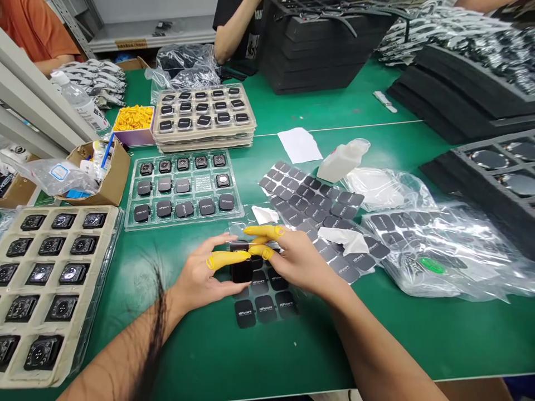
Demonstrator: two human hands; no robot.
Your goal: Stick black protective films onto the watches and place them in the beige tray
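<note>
My left hand [200,273], a yellow finger cot on its index finger, grips a square black watch body [241,272] by its edges. My right hand [297,257] wears yellow finger cots on thumb and fingers, which pinch a dark film sticker [239,245] over the top edge of the watch. The fingers partly hide where film and watch meet. Under both hands lies a sheet of black "HiFuture" film stickers [265,308]. Ahead stands a clear tray [190,224] of watches, some with printed film, some showing their sensor backs.
At left sits a beige tray [90,284] of watches; stacked trays [204,139] stand behind. More sticker sheets [311,200], crumpled tissue [345,240], a white squeeze bottle [343,160] and plastic bags [451,256] lie right. Black foam blocks [313,61], a finger-cot box [134,133] and co-workers' arms [236,30] are farther back.
</note>
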